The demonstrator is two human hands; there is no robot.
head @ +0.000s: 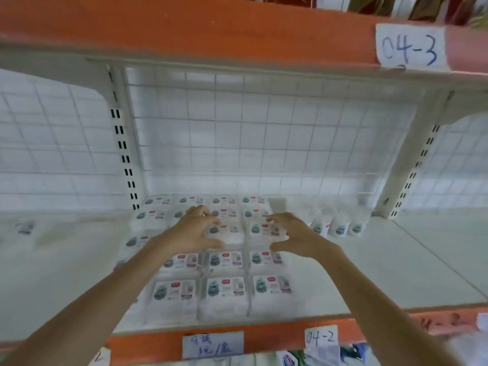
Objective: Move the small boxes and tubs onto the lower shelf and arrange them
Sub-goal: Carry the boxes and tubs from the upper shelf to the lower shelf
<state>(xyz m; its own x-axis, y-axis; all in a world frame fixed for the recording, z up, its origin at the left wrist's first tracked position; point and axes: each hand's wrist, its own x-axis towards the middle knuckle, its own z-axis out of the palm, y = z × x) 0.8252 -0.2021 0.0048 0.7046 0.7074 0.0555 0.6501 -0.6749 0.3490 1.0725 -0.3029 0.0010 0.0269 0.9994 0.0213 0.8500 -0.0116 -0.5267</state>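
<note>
Several small clear boxes (225, 289) with printed labels lie in rows on the white shelf (396, 265). My left hand (195, 231) reaches in over the middle rows, fingers spread and curved at the left side of one box (227, 233). My right hand (290, 236) mirrors it, fingers spread over the neighbouring box (264, 229). Neither hand plainly grips a box. A row of small white tubs (339, 228) stands to the right of my right hand.
A wire grid back panel (264, 143) closes the shelf behind. Slotted uprights (124, 151) stand at left and right. The orange beam above carries a label "04-3" (410, 47); the front beam carries "04-2" (320, 336).
</note>
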